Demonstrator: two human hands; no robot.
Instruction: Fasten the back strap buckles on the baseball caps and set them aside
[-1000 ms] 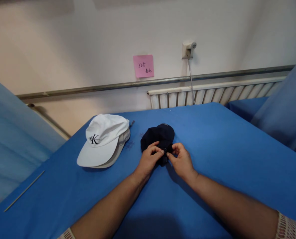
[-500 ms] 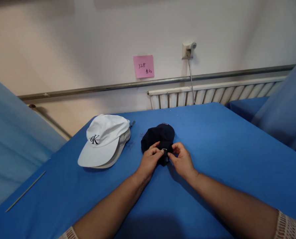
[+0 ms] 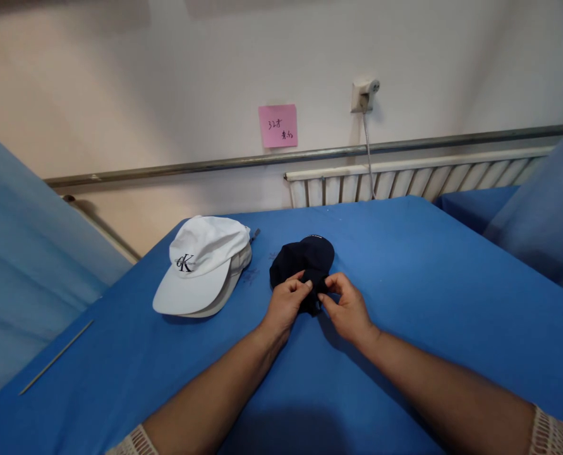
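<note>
A dark navy cap (image 3: pixel 304 258) lies in the middle of the blue table (image 3: pixel 404 265), its back end toward me. My left hand (image 3: pixel 285 304) pinches the near edge of the navy cap with fingers curled shut. My right hand (image 3: pixel 347 306) pinches the same near edge from the right side. The fingertips of both hands almost meet over the cap's rear strap. To the left, two stacked caps rest brim toward me: a white cap (image 3: pixel 200 259) with a black logo on top of a cream one.
A thin stick (image 3: pixel 56 357) lies near the table's left edge. Blue fabric (image 3: pixel 30 253) hangs at the left and at the right. Behind the table are a white radiator (image 3: pixel 404 180), a wall socket with a cord (image 3: pixel 364 95) and a pink note (image 3: pixel 278 126).
Both hands stay pinched on the navy cap's near edge, fingertips drawn slightly closer together. The view has shifted a little to the left.
</note>
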